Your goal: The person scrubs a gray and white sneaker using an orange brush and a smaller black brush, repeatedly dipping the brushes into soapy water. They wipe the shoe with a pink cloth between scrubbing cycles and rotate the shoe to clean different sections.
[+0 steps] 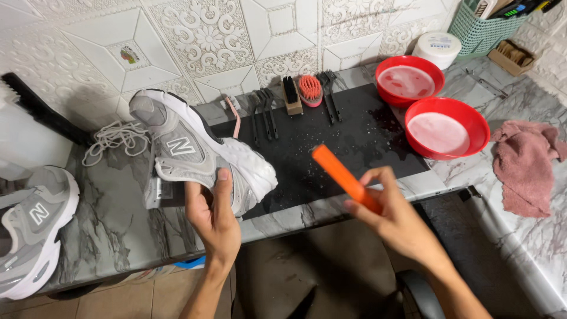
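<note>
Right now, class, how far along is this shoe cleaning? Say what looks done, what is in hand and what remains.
Done: laces lie pulled out beside the shoe, two red bowls hold cloudy liquid, and the black mat is speckled wet. In hand: the left hand grips the grey shoe; the right hand holds an orange tool. Left: the second shoe sits aside.
</note>
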